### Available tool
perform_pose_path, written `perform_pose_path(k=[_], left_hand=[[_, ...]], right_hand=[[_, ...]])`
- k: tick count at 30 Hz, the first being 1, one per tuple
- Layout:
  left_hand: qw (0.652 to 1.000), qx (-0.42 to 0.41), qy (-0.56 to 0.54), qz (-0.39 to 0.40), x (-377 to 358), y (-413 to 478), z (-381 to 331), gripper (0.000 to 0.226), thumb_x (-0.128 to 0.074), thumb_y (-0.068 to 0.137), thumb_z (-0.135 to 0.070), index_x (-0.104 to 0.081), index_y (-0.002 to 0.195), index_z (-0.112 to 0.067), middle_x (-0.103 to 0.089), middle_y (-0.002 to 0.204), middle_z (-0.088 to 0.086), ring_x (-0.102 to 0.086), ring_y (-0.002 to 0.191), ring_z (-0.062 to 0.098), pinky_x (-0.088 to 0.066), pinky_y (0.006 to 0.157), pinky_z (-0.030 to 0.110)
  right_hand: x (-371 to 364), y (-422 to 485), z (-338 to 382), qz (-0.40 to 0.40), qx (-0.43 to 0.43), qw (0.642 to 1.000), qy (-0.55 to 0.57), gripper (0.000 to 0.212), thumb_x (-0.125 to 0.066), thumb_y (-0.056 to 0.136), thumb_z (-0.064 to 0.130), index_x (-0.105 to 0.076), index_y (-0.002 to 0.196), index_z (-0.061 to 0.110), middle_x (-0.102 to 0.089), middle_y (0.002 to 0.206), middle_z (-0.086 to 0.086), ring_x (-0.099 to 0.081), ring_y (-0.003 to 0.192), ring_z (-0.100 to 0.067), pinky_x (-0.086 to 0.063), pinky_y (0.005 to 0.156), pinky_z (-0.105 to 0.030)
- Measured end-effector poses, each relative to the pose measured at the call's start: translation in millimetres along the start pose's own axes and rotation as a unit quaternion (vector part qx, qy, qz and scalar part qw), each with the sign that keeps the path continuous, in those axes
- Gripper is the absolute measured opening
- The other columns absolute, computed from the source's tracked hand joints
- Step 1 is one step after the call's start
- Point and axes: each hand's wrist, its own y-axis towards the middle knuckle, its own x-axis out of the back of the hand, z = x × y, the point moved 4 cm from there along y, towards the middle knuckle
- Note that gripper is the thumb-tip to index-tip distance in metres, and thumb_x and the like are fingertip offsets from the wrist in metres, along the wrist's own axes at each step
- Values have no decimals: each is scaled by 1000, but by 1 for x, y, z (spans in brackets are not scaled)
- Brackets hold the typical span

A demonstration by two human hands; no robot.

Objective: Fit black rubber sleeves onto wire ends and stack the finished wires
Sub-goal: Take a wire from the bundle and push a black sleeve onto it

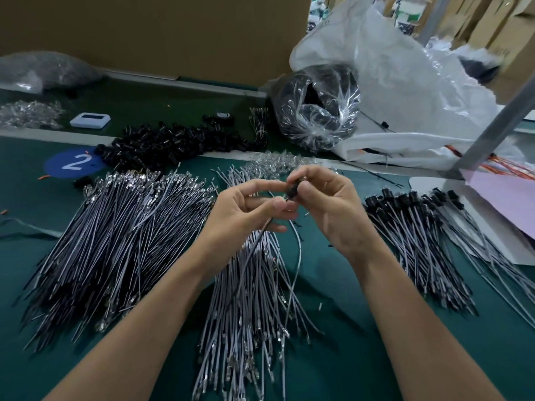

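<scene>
Sleeve [292,191] was pinched in the fingers of my right hand [333,209], above the middle heap [246,299], while my left hand [243,215] pinched one wire [257,241] and brought its end to it. I judged it was not yet fully on. Finished wires [414,235] lay stacked at my right, but the middle heap and the left heap [115,233] were bare, so most of the work remained.

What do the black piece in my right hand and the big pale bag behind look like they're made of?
Black sleeve: probably rubber or soft plastic; matte, dull, no glint. Pale bag: thin plastic film, translucent and glossy; it crumples into sharp creases with bright highlights.
</scene>
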Motion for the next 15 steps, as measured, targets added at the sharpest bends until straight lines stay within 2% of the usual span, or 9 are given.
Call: perform_pose_path(k=[2,4,6,8,10,13,15], left_hand=[[1000,7,4,-8,4,-1,0,56,-64,79,-46,-61,120,-8,-75,104,12,-73,95,26,-60,72,30],[999,9,3,-48,11,1,-1,59,-56,82,-53,-61,121,-9,-75,105,12,-73,95,28,-60,75,32],[996,8,-1,-91,17,2,-2,55,-52,85,-52,-64,116,-9,-75,102,12,-73,90,27,-60,72,30],[991,4,4,-132,22,3,-1,48,-53,86,-50,-67,109,-11,-76,95,11,-74,81,25,-60,67,28],[983,-7,17,-180,28,4,-2,41,-55,87,-47,-69,101,-11,-76,88,9,-73,73,23,-58,61,25],[962,-34,42,-267,37,3,-3,32,-57,92,-41,-69,94,-12,-75,79,5,-68,63,18,-54,54,23],[944,-45,64,-320,43,1,-3,28,-54,98,-38,-69,91,-15,-74,75,2,-66,60,16,-50,51,22]], right_hand=[[11,-10,18,-26,-1,997,76,10,-54,90,12,-61,96,7,-72,95,-6,-67,79,-13,-56,74,-25],[37,-24,44,-50,7,992,113,16,-54,89,17,-67,95,11,-72,88,-5,-66,69,-8,-55,63,-20],[73,-40,79,-85,19,996,36,20,-57,89,26,-75,93,19,-72,81,2,-64,66,-4,-53,58,-16],[110,-54,112,-134,-11,985,-107,24,-68,84,40,-76,96,20,-72,78,2,-64,65,-5,-52,56,-15],[141,-60,127,-174,-75,947,-260,38,-76,74,49,-75,99,21,-73,80,-6,-63,61,-6,-52,54,-15],[163,-54,109,-190,-155,868,-431,14,-71,82,25,-76,94,21,-73,79,-17,-61,52,-8,-51,49,-17],[161,-46,89,-190,-192,802,-532,20,-69,88,20,-74,107,17,-73,83,-13,-65,59,-14,-54,56,-23]])
